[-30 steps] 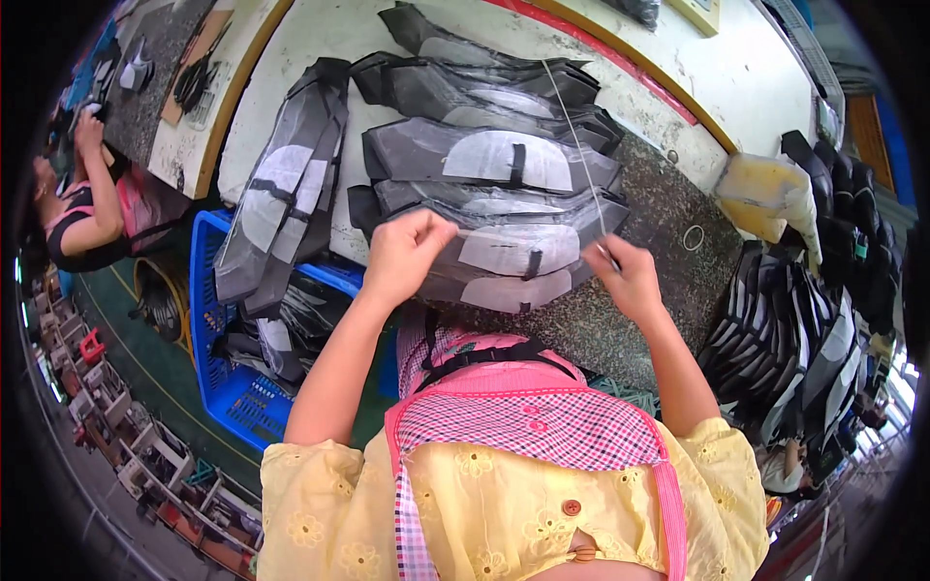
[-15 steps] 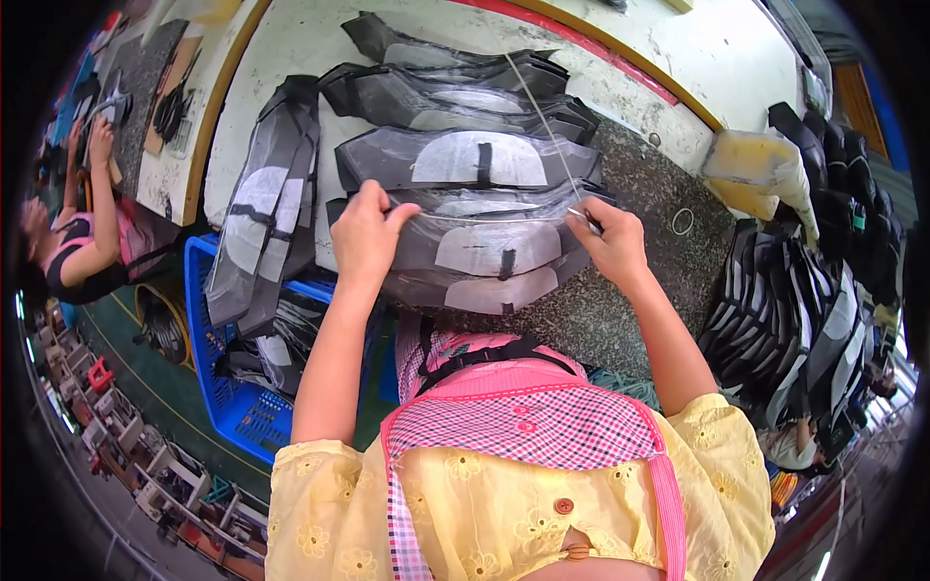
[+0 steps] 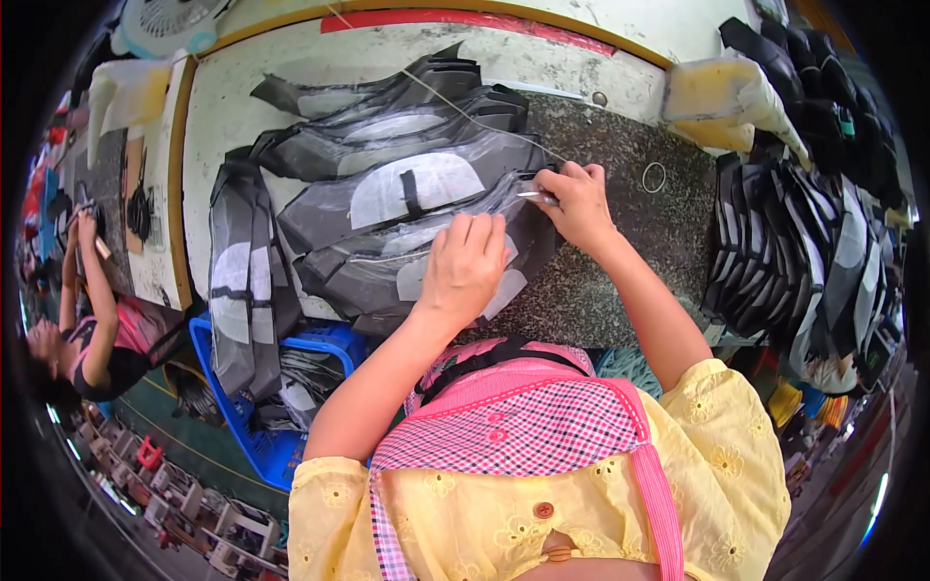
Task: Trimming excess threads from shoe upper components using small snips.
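Trimming looks underway: grey shoe-upper panel (image 3: 407,208) is pinned flat atop the stack by the spread left hand (image 3: 465,271), while a small metal tool (image 3: 536,197) is pinched in the closed right hand (image 3: 579,205); steady pressure probably needed next.

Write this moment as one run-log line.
left hand: pressing flat on grey cut pieces | right hand: holding thin metal tool at piece edge | surface: speckled worktable

Cut pieces (image 3: 387,208) piled on worktable (image 3: 620,165) — left hand (image 3: 463,271) on top | right hand (image 3: 576,198) just right | crate (image 3: 242,407) below-left — stacked pieces (image 3: 794,252) far right
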Demonstrator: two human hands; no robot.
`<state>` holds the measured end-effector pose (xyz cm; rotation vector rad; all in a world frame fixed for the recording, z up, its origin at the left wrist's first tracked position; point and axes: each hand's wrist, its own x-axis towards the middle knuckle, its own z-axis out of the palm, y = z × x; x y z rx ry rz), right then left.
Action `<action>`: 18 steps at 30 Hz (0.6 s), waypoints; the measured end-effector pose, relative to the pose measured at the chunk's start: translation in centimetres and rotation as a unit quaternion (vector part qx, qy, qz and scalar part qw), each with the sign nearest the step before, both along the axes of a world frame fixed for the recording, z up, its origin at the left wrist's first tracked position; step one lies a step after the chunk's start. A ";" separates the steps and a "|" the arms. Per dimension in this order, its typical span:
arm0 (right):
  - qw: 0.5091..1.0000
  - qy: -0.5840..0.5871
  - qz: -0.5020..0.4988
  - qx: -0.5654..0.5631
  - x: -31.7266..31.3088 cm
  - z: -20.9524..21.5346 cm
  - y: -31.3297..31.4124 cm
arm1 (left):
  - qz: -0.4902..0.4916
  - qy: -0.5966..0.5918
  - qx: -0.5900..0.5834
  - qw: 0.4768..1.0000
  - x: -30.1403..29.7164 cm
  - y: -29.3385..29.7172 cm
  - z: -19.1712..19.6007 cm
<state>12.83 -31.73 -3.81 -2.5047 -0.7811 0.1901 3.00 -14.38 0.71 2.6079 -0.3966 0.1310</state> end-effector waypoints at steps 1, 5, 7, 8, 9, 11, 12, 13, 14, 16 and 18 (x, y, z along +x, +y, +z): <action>1.000 0.006 0.009 0.004 0.1 -0.2 0.0 | 0.005 0.012 0.046 0.999 0.3 -0.2 -0.1; 0.997 0.070 -0.020 0.019 0.5 -1.1 0.3 | -0.006 0.021 0.096 0.995 1.3 -0.4 -0.5; 0.997 0.068 -0.018 0.033 0.6 -1.0 0.3 | -0.006 0.032 0.102 0.994 1.6 -0.5 -0.3; 0.996 0.074 -0.016 0.035 0.7 -1.0 0.2 | 0.002 0.042 0.105 0.994 1.7 -0.6 -0.1; 0.996 0.081 -0.015 0.037 0.7 -1.1 0.1 | -0.004 0.044 0.107 0.993 1.8 -0.7 -0.1; 0.993 0.104 -0.045 0.037 1.0 -1.1 0.0 | -0.006 0.050 0.132 0.990 1.8 -0.8 -0.2; 0.989 0.125 -0.069 0.035 1.1 -1.2 0.0 | -0.010 0.052 0.134 0.990 1.8 -0.8 -0.2; 0.989 0.127 -0.071 0.037 1.2 -1.4 0.0 | -0.013 0.052 0.136 0.989 1.9 -0.7 -0.1; 0.988 0.124 -0.075 0.044 1.2 -1.5 0.2 | -0.016 0.050 0.137 0.989 1.9 -0.6 -0.1; 0.988 0.121 -0.081 0.053 1.3 -1.4 0.6 | -0.019 0.048 0.140 0.989 2.0 -0.7 -0.1; 0.989 0.121 -0.077 0.024 1.5 -1.3 1.1 | -0.018 0.043 0.143 0.989 2.0 -0.7 -0.2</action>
